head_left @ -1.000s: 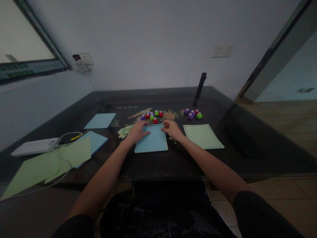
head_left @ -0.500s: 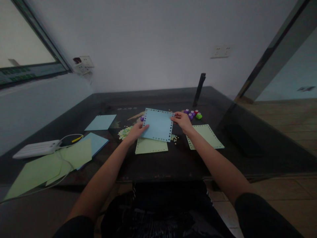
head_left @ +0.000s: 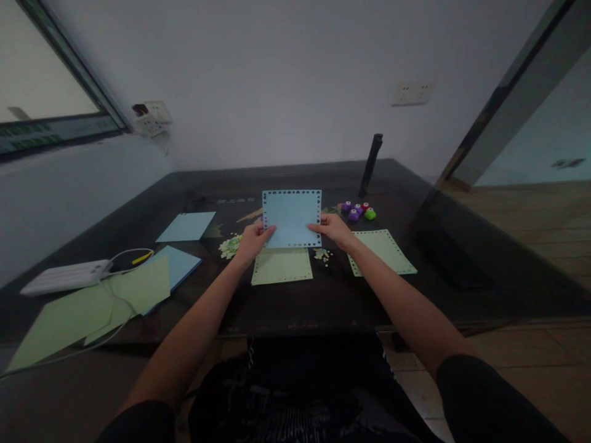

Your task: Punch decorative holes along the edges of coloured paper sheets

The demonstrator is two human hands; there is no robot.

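Both hands hold a blue paper sheet [head_left: 291, 216] upright above the dark table [head_left: 332, 301]; punched holes run along all its edges. My left hand [head_left: 252, 240] pinches its lower left corner and my right hand [head_left: 335, 231] pinches its lower right corner. Directly beneath lies a green punched sheet [head_left: 282, 266] flat on the table. A second green punched sheet [head_left: 385, 251] lies to the right of my right hand. Paper scraps [head_left: 229, 246] sit just left of my left hand.
Small coloured punches [head_left: 358, 211] cluster behind the right sheet, beside a leaning black rod [head_left: 372, 164]. More blue sheets [head_left: 186, 226] and green sheets [head_left: 83, 307] lie at the left with a white power strip [head_left: 64, 276] and cable. A wall runs behind the table.
The blue sheet was lifted off the green sheet under it and raised upright. Both hands shifted to grip its lower corners.
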